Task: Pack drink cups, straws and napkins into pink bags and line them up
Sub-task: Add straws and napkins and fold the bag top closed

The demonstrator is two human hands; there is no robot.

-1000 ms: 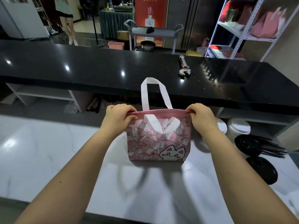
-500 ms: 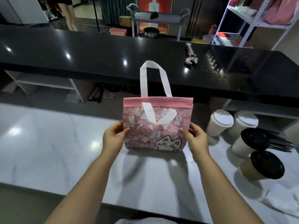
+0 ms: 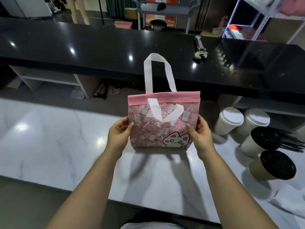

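Note:
A pink bag point(image 3: 162, 123) with a cat print and white handles stands upright on the white marble counter point(image 3: 57, 142). My left hand point(image 3: 119, 131) grips its lower left side, thumb on the front. My right hand point(image 3: 198, 133) grips its lower right side the same way. To the right stand two white-lidded cups point(image 3: 230, 120) point(image 3: 255, 120) and two black-lidded cups point(image 3: 259, 141) point(image 3: 274, 166). Black straws point(image 3: 292, 140) lie behind the black-lidded cups. White napkins point(image 3: 290, 197) lie at the counter's right edge.
A raised black counter point(image 3: 99, 52) runs across behind the marble one, with a wrench point(image 3: 200, 50) on it. Beyond it are a metal shelf rack point(image 3: 257, 17) with pink bags, a grey cart point(image 3: 163, 10) and a person's legs point(image 3: 79, 10).
My hands slid from the bag's top corners down to its lower sides. The view tilted down, bringing the cups, straws and napkins into sight.

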